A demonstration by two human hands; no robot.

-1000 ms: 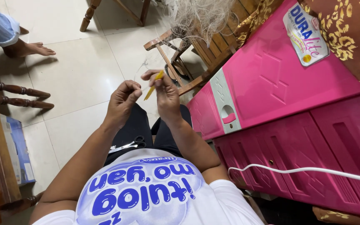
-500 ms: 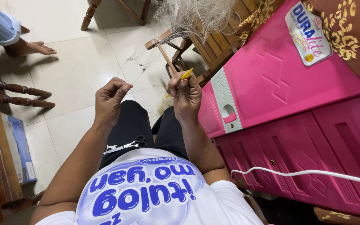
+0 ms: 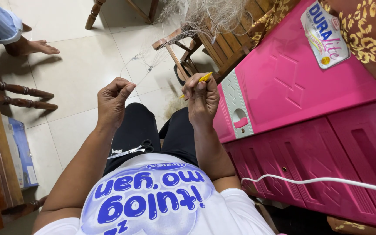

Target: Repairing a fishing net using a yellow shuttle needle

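Now both hands pinch: right hand (image 3: 202, 96) yellow needle (image 3: 205, 78), left hand (image 3: 113, 99) thread (image 3: 141, 78).

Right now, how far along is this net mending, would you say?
Done: nothing finished shows. In hand: the left hand pinches thin net line running to the net pile on the wooden chair; the right hand grips a yellow needle. Left: most of the net is bunched on the chair; scissors lie on the lap.
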